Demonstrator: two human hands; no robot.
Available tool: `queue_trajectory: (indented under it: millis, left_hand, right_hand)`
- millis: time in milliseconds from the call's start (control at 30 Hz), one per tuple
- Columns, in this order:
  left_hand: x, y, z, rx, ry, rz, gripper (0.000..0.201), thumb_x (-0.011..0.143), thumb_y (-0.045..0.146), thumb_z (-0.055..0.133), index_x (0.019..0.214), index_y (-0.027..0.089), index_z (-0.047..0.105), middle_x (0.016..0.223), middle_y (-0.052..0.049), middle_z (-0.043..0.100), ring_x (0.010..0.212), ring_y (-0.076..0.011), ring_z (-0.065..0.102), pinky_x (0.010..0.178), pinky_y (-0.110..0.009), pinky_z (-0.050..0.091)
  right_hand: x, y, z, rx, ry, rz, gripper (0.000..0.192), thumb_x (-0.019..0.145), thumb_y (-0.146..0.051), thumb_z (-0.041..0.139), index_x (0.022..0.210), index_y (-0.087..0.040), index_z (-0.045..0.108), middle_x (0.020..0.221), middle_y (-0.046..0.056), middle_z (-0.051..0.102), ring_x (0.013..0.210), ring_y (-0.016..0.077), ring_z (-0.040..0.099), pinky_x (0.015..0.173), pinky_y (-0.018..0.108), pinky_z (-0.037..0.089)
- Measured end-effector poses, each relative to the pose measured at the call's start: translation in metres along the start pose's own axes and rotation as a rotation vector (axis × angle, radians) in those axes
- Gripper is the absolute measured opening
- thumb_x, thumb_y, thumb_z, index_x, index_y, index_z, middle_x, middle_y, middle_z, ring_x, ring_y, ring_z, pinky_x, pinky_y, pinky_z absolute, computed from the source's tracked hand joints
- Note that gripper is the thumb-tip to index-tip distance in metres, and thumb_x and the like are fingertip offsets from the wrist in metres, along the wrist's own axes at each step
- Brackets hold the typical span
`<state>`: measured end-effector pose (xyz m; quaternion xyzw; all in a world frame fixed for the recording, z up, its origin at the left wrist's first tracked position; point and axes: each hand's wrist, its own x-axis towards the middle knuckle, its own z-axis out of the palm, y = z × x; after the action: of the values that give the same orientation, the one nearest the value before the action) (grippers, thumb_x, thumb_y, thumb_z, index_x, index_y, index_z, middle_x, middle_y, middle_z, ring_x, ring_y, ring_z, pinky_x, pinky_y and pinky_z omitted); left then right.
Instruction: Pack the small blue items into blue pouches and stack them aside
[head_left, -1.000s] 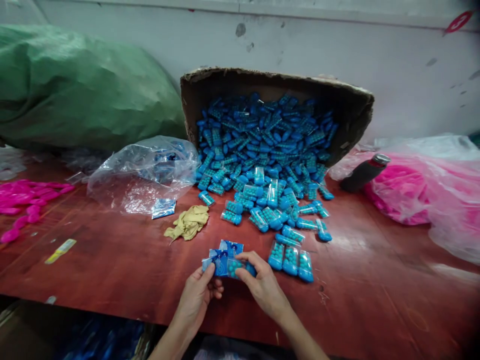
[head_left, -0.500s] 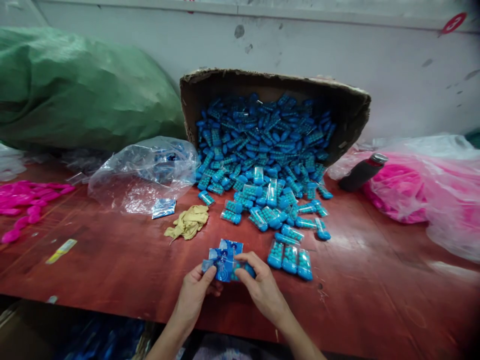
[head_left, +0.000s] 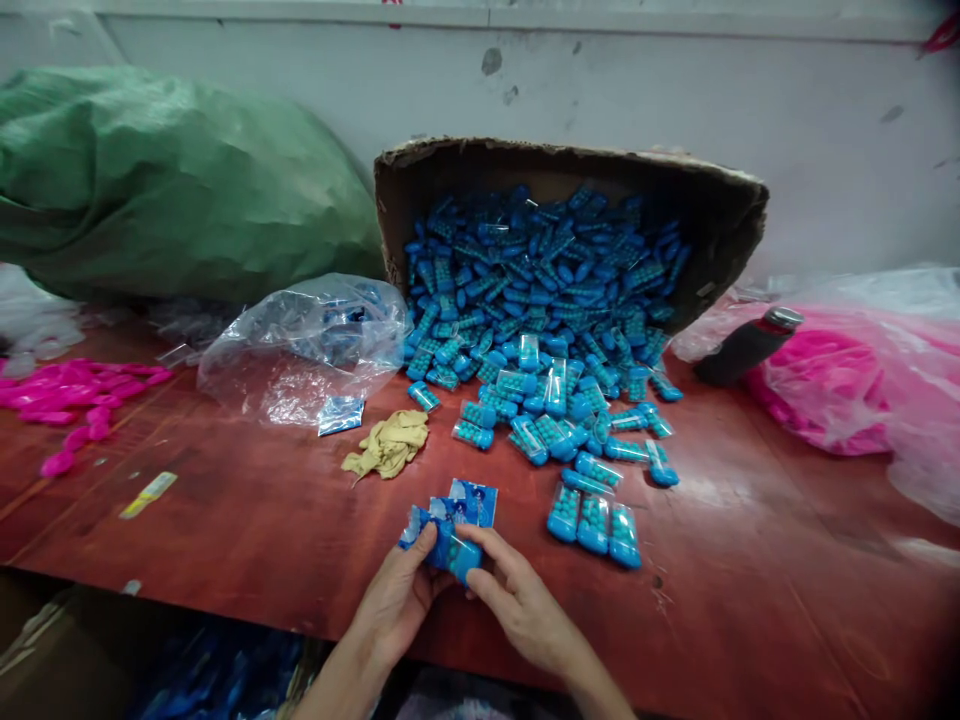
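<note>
Since the earlier frames, both hands are drawing closer to the table's near edge, and the blue capsule is sinking deeper into the small blue packet (head_left: 450,520), with only its rounded end showing below.

Item 1: left hand (head_left: 396,600), fingers curling narrowly, thumb pinching the packet's left side.
Item 2: right hand (head_left: 525,608), fingertips closing on the capsule (head_left: 463,556) at the packet's lower right; the insertion is judged to be nearing its end.
Item 3: three filled capsules (head_left: 592,522), lying side by side just right of the hands.
Item 4: tipped cardboard box (head_left: 720,215), spilling a heap of blue capsules (head_left: 540,300) onto the red table (head_left: 225,520).
Item 5: clear plastic bag (head_left: 300,350), sitting left of the heap, with a crumpled tan cloth (head_left: 388,445) nearer the hands.
Item 6: green sack (head_left: 165,180), resting at far left; pink pieces (head_left: 82,385) lying below it.
Item 7: dark bottle (head_left: 746,345), leaning on a bag of pink goods (head_left: 847,390) at right.
</note>
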<state>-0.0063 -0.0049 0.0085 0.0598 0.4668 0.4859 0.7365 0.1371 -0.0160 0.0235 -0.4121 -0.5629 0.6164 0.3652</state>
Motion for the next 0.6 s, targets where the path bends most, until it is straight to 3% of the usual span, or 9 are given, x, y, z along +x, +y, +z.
queue_trajectory:
  millis: [100, 167, 267, 467, 533, 600]
  left_hand:
    - [-0.002, 0.002, 0.001, 0.048, -0.041, -0.025, 0.013, 0.069, 0.024, 0.063, 0.078, 0.014, 0.063, 0.070, -0.004, 0.069, 0.060, -0.0155, 0.062, 0.056, -0.028, 0.049]
    - [-0.003, 0.004, 0.003, 0.077, -0.031, -0.054, 0.010, 0.069, 0.023, 0.064, 0.074, 0.014, 0.062, 0.068, -0.004, 0.068, 0.057, -0.0146, 0.061, 0.054, -0.026, 0.048]
    - [-0.005, 0.008, 0.009, 0.080, -0.041, -0.076, 0.010, 0.069, 0.020, 0.063, 0.077, 0.014, 0.063, 0.069, -0.004, 0.069, 0.062, -0.0143, 0.063, 0.059, -0.026, 0.049]
    - [-0.009, 0.010, 0.015, -0.022, -0.125, -0.101, 0.007, 0.073, 0.014, 0.058, 0.076, 0.015, 0.064, 0.077, -0.003, 0.070, 0.070, -0.0132, 0.063, 0.072, -0.027, 0.048]
    - [-0.010, 0.010, 0.014, -0.028, -0.211, -0.126, 0.010, 0.073, 0.012, 0.058, 0.080, 0.014, 0.065, 0.080, -0.004, 0.070, 0.073, -0.0140, 0.063, 0.072, -0.027, 0.047]
    - [-0.009, 0.009, 0.012, -0.011, -0.304, -0.170, 0.016, 0.073, 0.013, 0.058, 0.087, 0.013, 0.065, 0.084, -0.007, 0.070, 0.079, -0.0176, 0.064, 0.074, -0.029, 0.046]
  right_hand:
    - [0.003, 0.006, -0.004, 0.279, 0.008, 0.077, 0.034, 0.077, -0.027, 0.054, 0.111, -0.026, 0.048, 0.095, 0.001, 0.055, 0.071, 0.0129, 0.055, 0.057, 0.025, 0.048]
    - [0.004, 0.012, -0.002, 0.295, 0.078, 0.073, 0.029, 0.075, -0.027, 0.057, 0.103, -0.024, 0.052, 0.084, -0.001, 0.054, 0.065, 0.0115, 0.053, 0.053, 0.022, 0.046]
    - [0.003, 0.014, 0.003, 0.213, 0.162, 0.039, 0.022, 0.073, -0.022, 0.059, 0.095, -0.022, 0.056, 0.076, -0.002, 0.054, 0.066, 0.0116, 0.051, 0.059, 0.023, 0.045]
    - [0.001, 0.008, -0.001, 0.140, 0.248, 0.010, 0.021, 0.068, -0.019, 0.064, 0.088, -0.022, 0.059, 0.084, -0.001, 0.057, 0.082, 0.0162, 0.052, 0.078, 0.028, 0.042]
    - [0.001, 0.007, -0.006, 0.109, 0.243, -0.003, 0.028, 0.065, -0.018, 0.066, 0.092, -0.024, 0.059, 0.086, -0.002, 0.055, 0.082, 0.0158, 0.051, 0.078, 0.028, 0.042]
    - [0.002, 0.008, -0.010, 0.169, 0.211, 0.013, 0.049, 0.061, -0.017, 0.070, 0.106, -0.027, 0.054, 0.093, -0.001, 0.054, 0.084, 0.0160, 0.051, 0.077, 0.028, 0.043]
